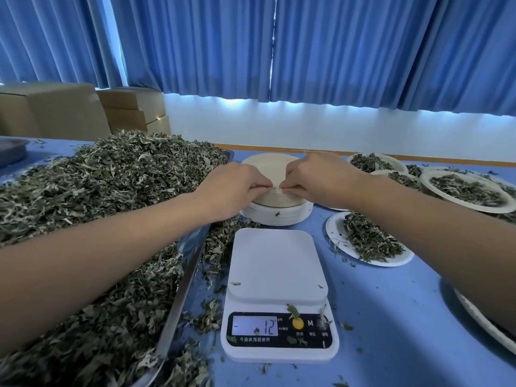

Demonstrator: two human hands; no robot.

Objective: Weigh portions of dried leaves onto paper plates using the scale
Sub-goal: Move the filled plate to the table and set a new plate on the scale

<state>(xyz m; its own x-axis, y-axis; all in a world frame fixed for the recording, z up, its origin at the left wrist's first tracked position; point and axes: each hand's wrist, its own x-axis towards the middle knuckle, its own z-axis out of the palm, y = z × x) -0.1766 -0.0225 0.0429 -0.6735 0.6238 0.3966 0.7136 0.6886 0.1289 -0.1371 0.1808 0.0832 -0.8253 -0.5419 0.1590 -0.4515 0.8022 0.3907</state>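
Both hands [233, 188] [321, 178] at plate stack [268, 166] rim

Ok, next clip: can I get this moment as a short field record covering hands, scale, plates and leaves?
left hand: pinches the top near edge of the plate stack
right hand: pinches the same edge, beside the left hand's fingertips
plate stack: upside down, behind the scale
scale: platform holds only leaf crumbs; display reads -12
dried leaves: heaped in a metal tray, left of the scale
filled plate: nearest of several, right of the scale
stage: no plate on the scale yet
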